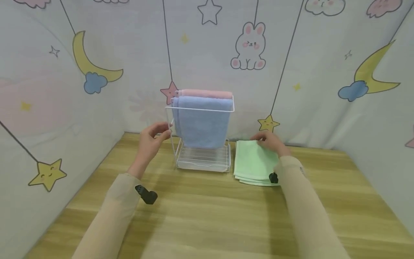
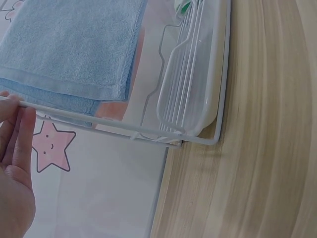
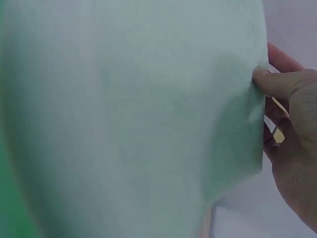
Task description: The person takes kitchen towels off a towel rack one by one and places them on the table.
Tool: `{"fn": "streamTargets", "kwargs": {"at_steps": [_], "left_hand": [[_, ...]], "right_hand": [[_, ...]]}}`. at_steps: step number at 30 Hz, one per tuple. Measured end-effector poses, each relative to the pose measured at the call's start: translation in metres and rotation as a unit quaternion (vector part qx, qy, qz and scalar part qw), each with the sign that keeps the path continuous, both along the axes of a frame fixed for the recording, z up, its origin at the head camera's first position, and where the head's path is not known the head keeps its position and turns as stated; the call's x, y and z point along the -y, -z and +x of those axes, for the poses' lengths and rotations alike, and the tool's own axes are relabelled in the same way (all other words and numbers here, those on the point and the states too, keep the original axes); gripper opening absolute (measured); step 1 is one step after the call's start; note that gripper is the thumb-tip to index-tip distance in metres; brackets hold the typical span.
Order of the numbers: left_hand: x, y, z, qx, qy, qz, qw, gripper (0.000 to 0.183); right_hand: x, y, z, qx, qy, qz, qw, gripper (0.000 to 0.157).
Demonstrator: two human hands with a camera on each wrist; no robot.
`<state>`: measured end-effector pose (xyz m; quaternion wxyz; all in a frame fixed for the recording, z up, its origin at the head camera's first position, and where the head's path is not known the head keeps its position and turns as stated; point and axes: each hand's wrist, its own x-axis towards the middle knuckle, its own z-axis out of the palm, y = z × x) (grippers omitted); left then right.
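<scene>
A white wire rack [image 1: 203,164] with a shallow tray at its base stands on the table near the back. Folded over its upper bars hang a blue towel [image 1: 203,124] and, behind it, a pink towel [image 1: 207,94]. My left hand [image 1: 154,135] grips the rack's left upright; the left wrist view shows fingers [image 2: 24,139] against that thin rod. To the right of the rack are layered light green towels [image 1: 253,162]. At their far edge, my right hand [image 1: 268,141] pinches green cloth [image 3: 163,109], thumb in front and other fingers behind.
The wood-grained table [image 1: 207,216] extends toward me and to both sides. Behind it a white curtain [image 1: 207,54] printed with stars, moons and a rabbit closes off the back, with similar cloth at the sides.
</scene>
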<state>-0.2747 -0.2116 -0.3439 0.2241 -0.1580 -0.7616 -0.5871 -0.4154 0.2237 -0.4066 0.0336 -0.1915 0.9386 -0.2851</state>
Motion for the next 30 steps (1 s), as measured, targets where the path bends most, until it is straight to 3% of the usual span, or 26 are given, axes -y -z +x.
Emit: {"fn": "streamTargets", "kwargs": {"at_steps": [4, 10, 23, 30], "left_hand": [[-0.001, -0.002, -0.002, -0.001, 0.001, 0.001, 1.0, 0.022], [-0.001, -0.001, -0.001, -0.002, 0.005, 0.004, 1.0, 0.022], [0.0, 0.0, 0.001, 0.002, -0.002, -0.003, 1.0, 0.023], [-0.002, -0.001, 0.001, -0.003, 0.002, -0.008, 1.0, 0.023]], "right_hand": [[0.0, 0.009, 0.003, -0.015, 0.031, -0.006, 0.999, 0.026], [0.002, 0.021, 0.011, 0.017, 0.052, -0.039, 0.998, 0.027], [0.008, 0.023, 0.016, 0.004, -0.001, 0.007, 1.0, 0.035], [0.003, 0.011, 0.019, 0.0, -0.012, 0.004, 1.0, 0.037]]}}
